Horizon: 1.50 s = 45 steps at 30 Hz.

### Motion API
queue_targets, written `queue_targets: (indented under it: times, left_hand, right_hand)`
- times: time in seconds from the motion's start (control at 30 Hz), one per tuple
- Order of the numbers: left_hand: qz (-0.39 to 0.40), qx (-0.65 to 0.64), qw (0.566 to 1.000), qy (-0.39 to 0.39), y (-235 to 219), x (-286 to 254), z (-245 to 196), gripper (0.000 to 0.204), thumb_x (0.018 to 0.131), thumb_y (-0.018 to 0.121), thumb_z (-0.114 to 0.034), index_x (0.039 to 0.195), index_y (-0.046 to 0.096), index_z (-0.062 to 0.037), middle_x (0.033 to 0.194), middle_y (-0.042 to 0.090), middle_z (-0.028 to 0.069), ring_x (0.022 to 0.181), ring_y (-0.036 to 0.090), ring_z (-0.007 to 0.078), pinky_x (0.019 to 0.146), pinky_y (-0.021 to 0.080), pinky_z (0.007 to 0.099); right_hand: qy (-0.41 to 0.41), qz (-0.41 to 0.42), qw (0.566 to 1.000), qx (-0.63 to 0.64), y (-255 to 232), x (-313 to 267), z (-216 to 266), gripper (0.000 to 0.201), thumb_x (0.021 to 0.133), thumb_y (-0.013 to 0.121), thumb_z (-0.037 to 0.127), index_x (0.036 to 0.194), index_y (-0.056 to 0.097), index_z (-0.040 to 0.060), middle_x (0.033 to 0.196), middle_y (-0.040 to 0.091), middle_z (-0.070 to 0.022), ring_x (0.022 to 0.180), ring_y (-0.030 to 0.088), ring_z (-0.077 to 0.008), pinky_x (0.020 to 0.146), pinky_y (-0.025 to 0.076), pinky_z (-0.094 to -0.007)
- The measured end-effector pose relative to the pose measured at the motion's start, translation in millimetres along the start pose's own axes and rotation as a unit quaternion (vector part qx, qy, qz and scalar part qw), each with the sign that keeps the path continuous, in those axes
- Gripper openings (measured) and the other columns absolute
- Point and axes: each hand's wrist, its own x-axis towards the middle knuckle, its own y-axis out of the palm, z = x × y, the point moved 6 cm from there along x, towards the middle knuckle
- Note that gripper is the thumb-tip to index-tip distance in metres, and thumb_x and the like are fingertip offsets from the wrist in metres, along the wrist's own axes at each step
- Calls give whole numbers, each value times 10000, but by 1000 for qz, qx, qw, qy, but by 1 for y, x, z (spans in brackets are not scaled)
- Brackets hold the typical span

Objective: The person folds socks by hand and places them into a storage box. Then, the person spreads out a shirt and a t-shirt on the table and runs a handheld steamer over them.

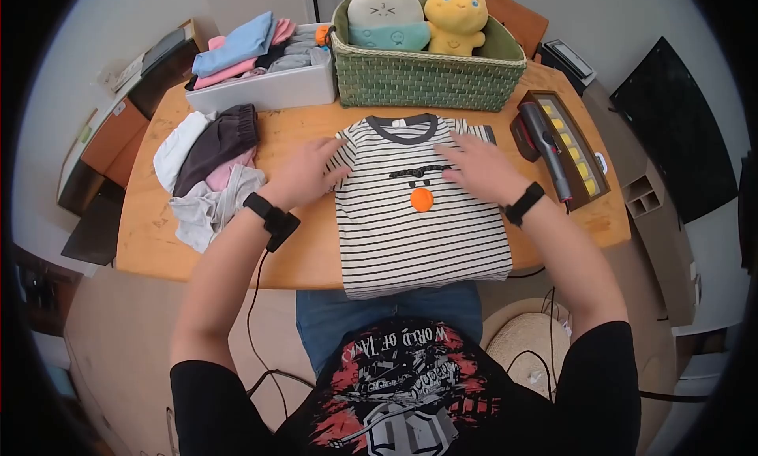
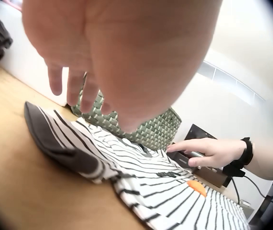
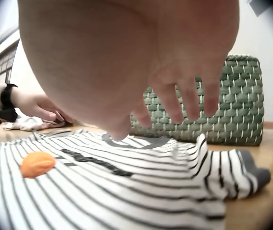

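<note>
A black-and-white striped T-shirt (image 1: 426,239) with a dark grey collar and an orange round patch (image 1: 422,200) lies spread on the wooden table, its hem over the front edge. My left hand (image 1: 304,172) is beside the shirt's left sleeve, with its fingers loosely extended over it. In the left wrist view that sleeve (image 2: 62,134) lies below the fingers. My right hand (image 1: 483,170) hovers over the upper right of the shirt. Its fingers (image 3: 170,103) hang down apart in the right wrist view, with nothing between them.
Crumpled clothes (image 1: 209,160) lie at the table's left. Behind stand a white bin (image 1: 264,95) of folded clothes and a green woven basket (image 1: 418,81) with plush toys (image 1: 456,20). A dark handheld appliance (image 1: 546,148) rests by a brown box (image 1: 588,160) at right. Cables (image 1: 251,314) trail from the wrists.
</note>
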Motion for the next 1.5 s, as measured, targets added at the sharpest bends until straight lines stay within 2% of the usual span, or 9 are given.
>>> queue_targets:
  times: [0.13,0.3,0.5,0.63,0.93,1.13,1.33,1.43,1.5]
  left_hand:
    - [104,107,989,-14,33,-4,18,873,936,609,-600,1585,309,-99,1627,233,290,1516,196,469,1235,195,507]
    - [81,59,995,-12,30,16,42,879,922,645,-577,1586,312,-106,1637,212,284,1519,198,457,1239,170,516]
    - [119,-50,992,1,15,14,47,843,863,763,-472,1542,407,-120,1617,257,298,1530,175,448,1249,161,490]
    - [143,-83,985,40,7,6,47,839,815,822,-353,1527,435,-132,1618,263,292,1534,178,437,1250,159,486]
    - [85,-66,993,57,8,-1,53,743,856,784,-361,1495,484,-129,1591,340,269,1518,235,428,1243,176,510]
    - [54,-59,997,-24,5,4,77,519,975,657,-206,1466,512,-123,1588,431,92,1536,245,340,1229,167,569]
    - [45,-93,995,-9,2,3,84,478,959,677,-177,1413,553,-92,1528,498,115,1515,297,338,1238,174,541]
    - [7,-108,994,2,-9,-5,80,419,952,686,-195,1338,604,-53,1432,577,140,1454,402,339,1228,224,521]
    - [-10,-114,993,5,-17,-10,69,400,951,690,-229,1296,628,-35,1373,617,156,1411,465,338,1219,254,520]
  right_hand:
    - [43,132,990,12,26,-19,12,729,999,397,682,1613,241,321,1670,174,-215,1511,183,-497,1215,223,-553]
    - [89,105,989,51,46,-8,7,784,971,391,735,1625,174,359,1683,123,-203,1520,124,-506,1229,134,-570]
    - [71,-46,996,5,-11,-34,-9,713,981,554,553,1586,340,241,1629,252,-254,1487,242,-489,1213,231,-529]
    - [159,-88,983,-27,-47,-72,-44,650,955,655,401,1514,453,137,1551,411,-230,1437,362,-438,1176,324,-478]
    - [41,69,996,42,1,-50,47,791,919,619,599,1585,339,277,1660,207,-202,1491,246,-475,1196,267,-549]
    - [27,122,990,63,19,-55,46,851,889,636,629,1602,300,308,1685,133,-180,1533,139,-453,1226,206,-538]
    - [25,122,990,72,16,-53,42,862,868,677,592,1598,311,315,1688,130,-176,1534,154,-440,1226,207,-538]
    - [50,74,996,4,-9,-54,22,825,890,714,467,1593,335,257,1654,235,-193,1502,242,-441,1210,255,-530]
    - [149,-91,979,-101,-42,-65,-15,775,911,713,326,1583,355,182,1578,369,-210,1415,377,-440,1156,334,-520]
